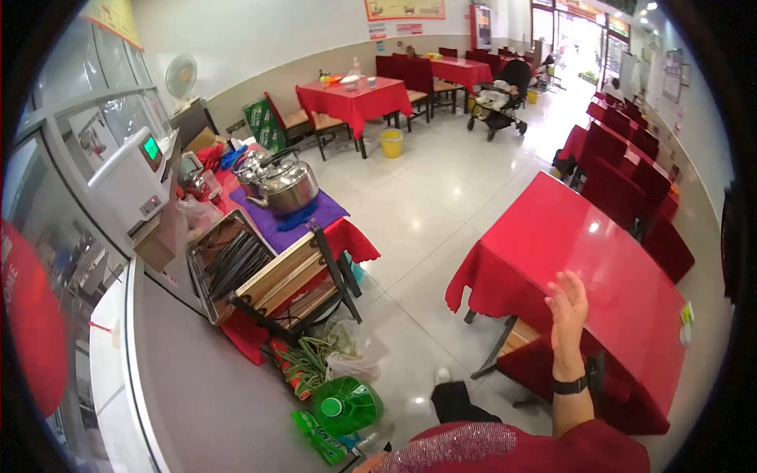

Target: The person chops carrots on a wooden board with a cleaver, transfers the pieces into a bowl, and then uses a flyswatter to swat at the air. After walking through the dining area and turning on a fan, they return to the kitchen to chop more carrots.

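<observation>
My right hand [568, 307] is raised at the lower right, fingers stretched upward and holding nothing. A black wristband [569, 385] circles the wrist. Behind the hand in this view is a table with a shiny red cloth [587, 229], with a chair pushed in at its near side. My left hand does not show; only a sliver of skin appears at the bottom edge near my dark red top [544, 453]. Below and left of me, a large green bottle [347, 404] stands on the floor beside leafy green vegetables [311, 363] in plastic bags.
Metal kettles [288, 185] stand on a purple cloth to the left, near a tray of dark chopsticks [240, 256] and a chair [288, 280]. Further back are a yellow bin [391, 143], a red-covered table [359, 98] and a stroller [501, 98]. Tiled floor [426, 229] runs between the tables.
</observation>
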A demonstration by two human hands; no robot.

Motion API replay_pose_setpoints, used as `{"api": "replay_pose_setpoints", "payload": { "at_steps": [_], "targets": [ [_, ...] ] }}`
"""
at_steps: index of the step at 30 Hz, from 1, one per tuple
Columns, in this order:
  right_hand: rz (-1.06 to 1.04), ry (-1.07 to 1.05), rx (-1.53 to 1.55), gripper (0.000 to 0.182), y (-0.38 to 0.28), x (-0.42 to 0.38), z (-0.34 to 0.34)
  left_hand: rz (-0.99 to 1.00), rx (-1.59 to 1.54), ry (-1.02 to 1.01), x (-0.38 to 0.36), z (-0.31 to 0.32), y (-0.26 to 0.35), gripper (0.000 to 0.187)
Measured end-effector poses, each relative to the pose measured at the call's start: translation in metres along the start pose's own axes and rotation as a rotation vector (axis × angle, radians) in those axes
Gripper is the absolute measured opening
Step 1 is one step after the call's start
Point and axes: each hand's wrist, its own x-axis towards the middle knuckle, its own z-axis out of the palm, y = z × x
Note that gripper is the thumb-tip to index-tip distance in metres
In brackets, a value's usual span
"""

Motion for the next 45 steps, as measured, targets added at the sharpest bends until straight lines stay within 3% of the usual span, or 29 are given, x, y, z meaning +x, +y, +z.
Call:
{"api": "replay_pose_setpoints", "payload": {
  "at_steps": [4, 9, 12, 16, 20, 27, 34, 41, 45],
  "targets": [
    [0.060, -0.098, 0.020, 0.038, 0.029, 0.096, 0.044, -0.062, 0.024, 0.055, 0.083, -0.024, 0.028, 0.028],
    [0.108, -0.048, 0.039, 0.035, 0.072, 0.205, 0.086, -0.085, 0.031, 0.100, 0.186, -0.064, 0.066, 0.027],
    [0.218, -0.074, 0.168, 0.036, 0.112, 0.250, 0.117, -0.093, 0.018, 0.107, 0.247, -0.083, 0.081, 0.027],
    [0.393, -0.067, 0.037, 0.036, 0.123, 0.280, 0.175, -0.066, 0.015, 0.067, 0.326, -0.110, 0.083, 0.026],
    [0.288, -0.056, 0.004, 0.036, 0.132, 0.338, 0.201, 0.016, 0.026, 0.021, 0.408, -0.146, 0.082, 0.026],
    [0.288, -0.017, -0.088, 0.035, 0.160, 0.412, 0.245, 0.115, 0.035, -0.055, 0.535, -0.195, 0.097, 0.024],
    [0.380, -0.184, -0.186, 0.033, 0.258, 0.546, 0.291, 0.040, 0.028, -0.002, 0.663, -0.215, 0.118, 0.023],
    [0.417, -0.323, -0.114, 0.032, 0.279, 0.731, 0.378, -0.070, 0.032, 0.059, 0.814, -0.247, 0.192, 0.022],
    [0.487, -0.278, -0.088, 0.031, 0.322, 0.801, 0.411, -0.124, 0.017, 0.083, 0.890, -0.266, 0.215, 0.022]
  ]
}}
